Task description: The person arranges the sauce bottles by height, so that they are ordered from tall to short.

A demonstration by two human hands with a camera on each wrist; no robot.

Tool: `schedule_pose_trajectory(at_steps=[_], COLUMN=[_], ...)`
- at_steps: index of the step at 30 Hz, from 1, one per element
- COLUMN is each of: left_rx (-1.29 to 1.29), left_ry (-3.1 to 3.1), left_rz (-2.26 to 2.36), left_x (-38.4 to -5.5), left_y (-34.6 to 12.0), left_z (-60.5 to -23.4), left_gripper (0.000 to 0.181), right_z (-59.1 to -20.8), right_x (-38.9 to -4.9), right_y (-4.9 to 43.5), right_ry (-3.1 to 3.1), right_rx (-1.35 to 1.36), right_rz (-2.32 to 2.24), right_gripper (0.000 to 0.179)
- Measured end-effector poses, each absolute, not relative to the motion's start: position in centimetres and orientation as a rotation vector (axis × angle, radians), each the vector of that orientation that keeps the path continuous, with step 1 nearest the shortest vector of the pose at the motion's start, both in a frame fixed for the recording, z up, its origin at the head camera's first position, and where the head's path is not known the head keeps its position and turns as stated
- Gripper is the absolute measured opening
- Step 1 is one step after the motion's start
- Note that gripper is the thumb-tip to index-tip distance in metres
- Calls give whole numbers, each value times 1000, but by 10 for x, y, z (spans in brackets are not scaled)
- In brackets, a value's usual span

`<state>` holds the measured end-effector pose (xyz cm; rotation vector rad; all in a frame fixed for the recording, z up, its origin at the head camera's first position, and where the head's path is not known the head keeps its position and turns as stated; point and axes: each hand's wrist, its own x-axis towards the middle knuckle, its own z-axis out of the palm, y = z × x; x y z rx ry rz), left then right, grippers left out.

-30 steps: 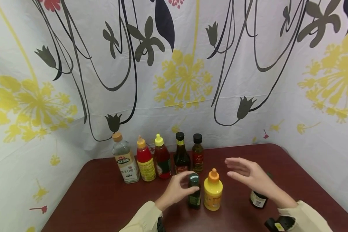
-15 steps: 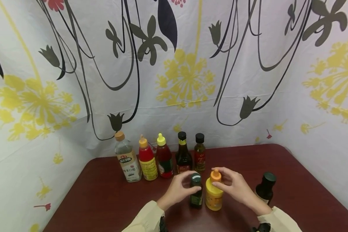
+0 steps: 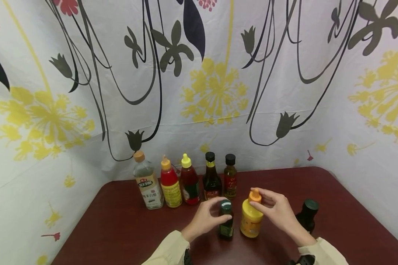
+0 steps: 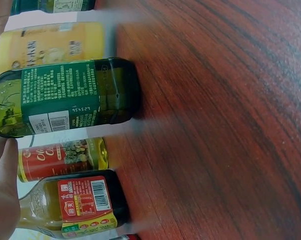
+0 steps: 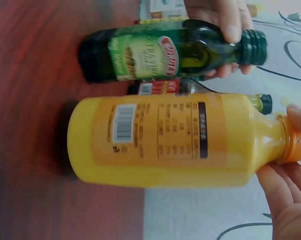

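Observation:
My left hand [image 3: 205,218] grips a small green glass bottle [image 3: 226,229] at its neck, fingers behind and thumb in front. This bottle stands upright, with a dark green cap and a green label [image 4: 60,95]. Close to its right is a yellow squeeze bottle [image 3: 251,221], its top leaning slightly rightward in the head view. My right hand [image 3: 278,211] pinches the orange cap [image 5: 294,140] of the yellow bottle between thumb and fingers. A barcode and a printed table show on the yellow bottle's orange label in the right wrist view.
Behind stands a row: a clear vinegar bottle [image 3: 149,191], two red squeeze bottles, a dark sauce bottle [image 3: 212,182] and a red-labelled oil bottle [image 3: 230,180]. A dark bottle [image 3: 306,217] stands right, partly hidden by my right forearm. A patterned cloth [image 3: 215,136] hangs behind the table [image 3: 119,221].
My right hand has come in from the right and taken the yellow bottle's cap. The yellow bottle has shifted slightly right, away from the green bottle. My left hand keeps its grip.

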<state>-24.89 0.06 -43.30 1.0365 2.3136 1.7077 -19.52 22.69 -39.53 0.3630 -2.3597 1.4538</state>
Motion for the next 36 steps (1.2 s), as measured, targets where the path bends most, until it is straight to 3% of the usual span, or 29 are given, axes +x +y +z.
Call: schedule_pose_trajectory(at_steps=[19,36], left_rx=[1037,1021], left_ry=[2333,2330], left_rz=[1718,1712], left_x=[-249,-248], left_y=[1,2], left_z=[-435,-435], left_gripper=[42,44], right_z=[-375,-390], right_x=[-261,-303], right_y=[232,228], right_ry=[-2370,-2387], right_rx=[91,45], right_rz=[1282,1312], right_gripper=[44,40])
